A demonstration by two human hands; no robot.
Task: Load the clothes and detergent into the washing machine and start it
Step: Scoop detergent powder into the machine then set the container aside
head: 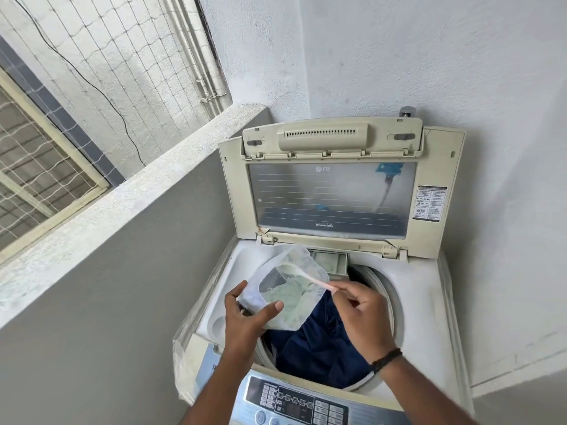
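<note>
Over the open top-load washing machine (441,289), the left hand (245,317) grips a clear bag of pale-green detergent powder (288,292) — thumb across its front. The right hand (365,314) pinches a pink scoop (313,282) dipped inside. Navy clothes (322,348) fill the drum.

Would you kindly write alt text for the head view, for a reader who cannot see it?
Over an open top-loading washing machine, the left hand holds a clear detergent powder bag while the right hand pinches a pink scoop dipped inside. Dark blue clothes fill the drum; the lid stands raised.
</note>
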